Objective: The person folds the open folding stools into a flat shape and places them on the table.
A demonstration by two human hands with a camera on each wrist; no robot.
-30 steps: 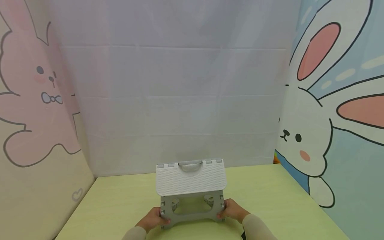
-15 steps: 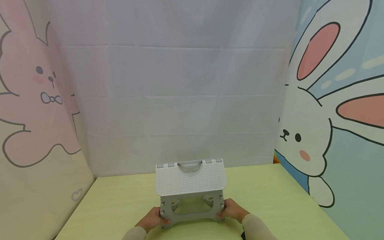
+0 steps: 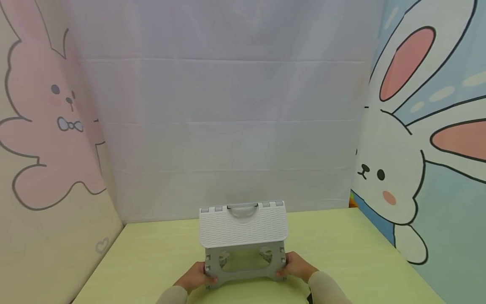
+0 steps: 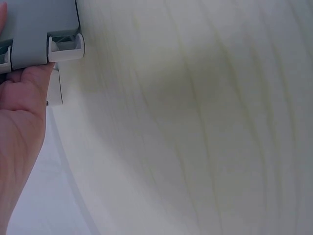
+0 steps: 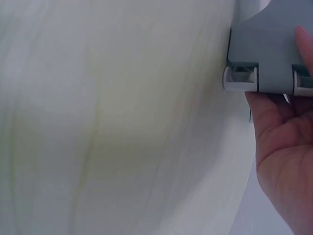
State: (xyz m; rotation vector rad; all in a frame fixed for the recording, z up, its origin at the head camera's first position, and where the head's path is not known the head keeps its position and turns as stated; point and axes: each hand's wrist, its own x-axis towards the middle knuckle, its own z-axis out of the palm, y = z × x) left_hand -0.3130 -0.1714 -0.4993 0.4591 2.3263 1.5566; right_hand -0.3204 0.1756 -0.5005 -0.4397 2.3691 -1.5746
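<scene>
Only the head view has shifted slightly, hands [image 3: 193, 276] [image 3: 299, 267] gripping the white-topped stool [image 3: 243, 230] by its grey leg panel [image 3: 244, 274].

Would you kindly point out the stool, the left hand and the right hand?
Stool [image 3: 244, 235]: head view, white top panel.
Left hand [image 3: 194, 276]: head view, back of hand.
Right hand [image 3: 299, 266]: head view, back of hand.

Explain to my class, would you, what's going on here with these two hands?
A person holds a white-topped folding stool at a yellow table. The left hand grips the left side of its near grey panel; the right hand grips the right side, thumbs on the near face. The handle, at the far visible edge of the white top, is not held. Whether all the feet rest on the table is hard to tell.
</scene>
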